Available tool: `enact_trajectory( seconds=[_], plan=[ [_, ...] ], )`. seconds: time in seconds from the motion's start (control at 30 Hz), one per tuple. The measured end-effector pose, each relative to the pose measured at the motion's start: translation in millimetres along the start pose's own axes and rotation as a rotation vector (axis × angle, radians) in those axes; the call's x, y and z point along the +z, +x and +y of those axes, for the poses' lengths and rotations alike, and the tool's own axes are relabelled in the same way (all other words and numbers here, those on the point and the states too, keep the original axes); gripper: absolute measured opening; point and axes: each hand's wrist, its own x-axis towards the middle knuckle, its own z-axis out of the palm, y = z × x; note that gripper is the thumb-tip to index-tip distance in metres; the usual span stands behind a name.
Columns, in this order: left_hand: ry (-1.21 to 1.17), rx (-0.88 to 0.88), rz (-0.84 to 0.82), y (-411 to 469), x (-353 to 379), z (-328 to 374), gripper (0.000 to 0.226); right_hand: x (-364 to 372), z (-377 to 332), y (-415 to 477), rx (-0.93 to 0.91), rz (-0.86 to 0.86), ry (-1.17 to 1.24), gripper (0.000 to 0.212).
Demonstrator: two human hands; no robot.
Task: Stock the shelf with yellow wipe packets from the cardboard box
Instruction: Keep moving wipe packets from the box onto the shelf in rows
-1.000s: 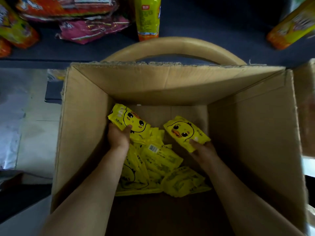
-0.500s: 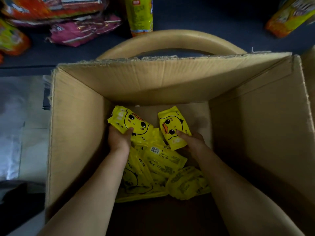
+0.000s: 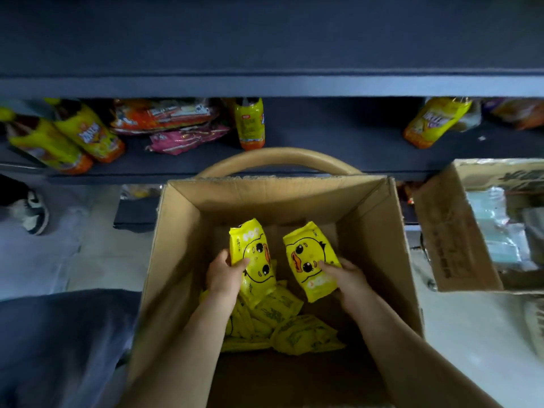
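Observation:
Both my arms reach down into an open cardboard box (image 3: 176, 260). My left hand (image 3: 223, 275) grips a yellow wipe packet (image 3: 254, 257) with a duck face, held upright above the pile. My right hand (image 3: 346, 278) grips a second yellow duck packet (image 3: 309, 260) beside it. Several more yellow packets (image 3: 282, 325) lie loose on the box floor under my forearms. A dark blue shelf (image 3: 323, 136) runs behind the box, with a bare stretch at its middle right.
Snack bags lie on the shelf: yellow-orange ones (image 3: 73, 136) at left, pink (image 3: 188, 139) and orange packs, one upright yellow bag (image 3: 250, 122), another (image 3: 432, 122) at right. A curved wooden chair back (image 3: 279, 157) rises behind the box. A second carton (image 3: 459, 231) stands right. A shoe (image 3: 32, 213) is at left.
Both hands have lifted their packets higher off the pile and turned them upright. The camera has tilted up, bringing the shelf and the upper shelf board into view.

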Motion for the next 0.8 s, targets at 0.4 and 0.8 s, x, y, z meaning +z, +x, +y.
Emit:
enact_trajectory(
  seconds=[0.4, 0.8],
  plan=[
    [-0.243, 0.252, 0.199, -169.7, -14.1, 81.0, 0.007, -73.2, -93.0, -133.8, -0.337, -0.362, 0.029, 0.004],
    [-0.292, 0.547, 0.369, -266.9, -110.3, 240.6, 0.024, -102.2, -247.7, -260.8, -0.688, -0.528, -0.087, 0.009]
  ],
)
